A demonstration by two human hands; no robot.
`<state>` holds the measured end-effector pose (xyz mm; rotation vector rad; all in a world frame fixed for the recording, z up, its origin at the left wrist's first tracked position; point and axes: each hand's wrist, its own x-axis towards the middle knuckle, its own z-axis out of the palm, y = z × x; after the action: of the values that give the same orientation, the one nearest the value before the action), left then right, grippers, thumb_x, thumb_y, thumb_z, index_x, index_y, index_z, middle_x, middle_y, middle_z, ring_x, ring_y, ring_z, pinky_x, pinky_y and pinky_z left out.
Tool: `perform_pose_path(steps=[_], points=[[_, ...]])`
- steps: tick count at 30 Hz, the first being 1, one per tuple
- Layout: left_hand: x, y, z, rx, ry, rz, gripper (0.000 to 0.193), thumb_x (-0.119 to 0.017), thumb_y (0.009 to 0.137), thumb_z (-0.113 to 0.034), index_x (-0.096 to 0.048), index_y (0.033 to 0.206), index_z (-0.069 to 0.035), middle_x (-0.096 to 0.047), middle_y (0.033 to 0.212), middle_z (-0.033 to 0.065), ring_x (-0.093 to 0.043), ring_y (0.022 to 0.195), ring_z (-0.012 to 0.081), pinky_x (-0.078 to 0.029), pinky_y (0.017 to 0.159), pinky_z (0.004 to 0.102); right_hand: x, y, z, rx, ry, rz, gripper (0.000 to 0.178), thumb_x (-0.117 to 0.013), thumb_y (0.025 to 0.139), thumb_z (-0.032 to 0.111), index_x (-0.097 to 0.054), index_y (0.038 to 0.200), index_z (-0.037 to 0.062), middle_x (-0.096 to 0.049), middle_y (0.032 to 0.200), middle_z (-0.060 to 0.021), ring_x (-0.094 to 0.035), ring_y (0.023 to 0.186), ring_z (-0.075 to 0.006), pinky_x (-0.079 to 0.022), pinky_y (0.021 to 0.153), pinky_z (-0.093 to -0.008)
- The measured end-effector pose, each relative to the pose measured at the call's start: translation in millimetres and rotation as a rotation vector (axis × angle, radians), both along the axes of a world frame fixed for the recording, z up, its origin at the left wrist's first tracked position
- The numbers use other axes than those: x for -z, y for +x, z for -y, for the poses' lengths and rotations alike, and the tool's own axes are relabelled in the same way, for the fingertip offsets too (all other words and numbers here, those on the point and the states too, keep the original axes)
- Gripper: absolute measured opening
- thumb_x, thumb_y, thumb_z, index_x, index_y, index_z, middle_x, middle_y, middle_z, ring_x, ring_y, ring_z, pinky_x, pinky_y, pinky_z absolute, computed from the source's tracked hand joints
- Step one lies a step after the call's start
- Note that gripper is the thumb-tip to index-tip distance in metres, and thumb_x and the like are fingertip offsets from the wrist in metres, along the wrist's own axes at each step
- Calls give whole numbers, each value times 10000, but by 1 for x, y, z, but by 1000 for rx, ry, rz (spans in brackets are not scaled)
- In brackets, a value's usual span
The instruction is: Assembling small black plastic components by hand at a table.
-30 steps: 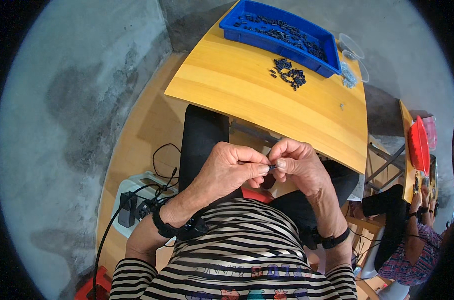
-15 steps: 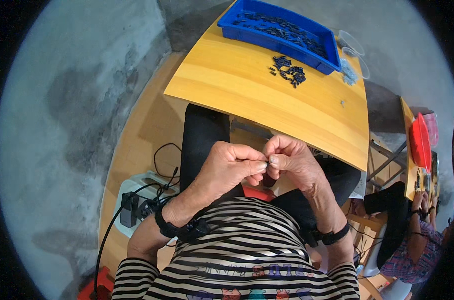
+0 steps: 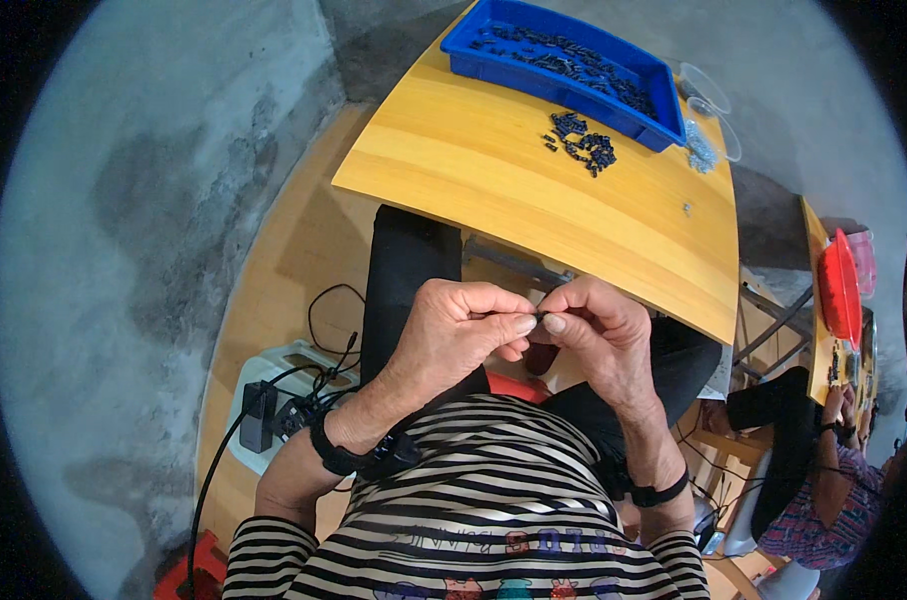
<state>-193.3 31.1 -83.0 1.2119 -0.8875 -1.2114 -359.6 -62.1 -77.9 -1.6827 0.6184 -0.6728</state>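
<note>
Above my lap, just off the near edge of the table, my left hand and my right hand meet fingertip to fingertip. Both are pinched closed on a small dark piece, mostly covered by the thumbs and fingers, so its exact kind does not show. A loose pile of small black parts lies on the yellow table beyond my hands. Behind the pile, a blue tray holds many more such parts.
Clear round containers and a heap of small pale pieces sit by the tray's right end. Left of my legs, a pale stool carries a black adapter and cables. At far right, another person works at a table with a red basin.
My right hand has shifted slightly right and down, its fingers drawn in closer. The left hand stays nearly in place, and both still pinch at the same spot.
</note>
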Motion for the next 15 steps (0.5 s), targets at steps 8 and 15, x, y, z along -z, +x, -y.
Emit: perform_pose_path(steps=[8,15], points=[[-6,-2,-3,22,46,-117,158,-648,860,-51,-669,973,57,-679,803,123,-662,693,142,-561,624,242,-3,-1,5,-49,137,59,63,-689,823,55,-676,878,29,-627,758,3,-539,680,-69,-446,630,-211],[-6,0,-3,40,28,-91,151,-642,867,-52,-669,976,48,-678,810,105,-666,713,137,-567,644,244,-2,-4,8,-62,396,77,124,-653,875,140,-669,887,18,-636,751,-1,-533,614,-55,-445,568,-200]])
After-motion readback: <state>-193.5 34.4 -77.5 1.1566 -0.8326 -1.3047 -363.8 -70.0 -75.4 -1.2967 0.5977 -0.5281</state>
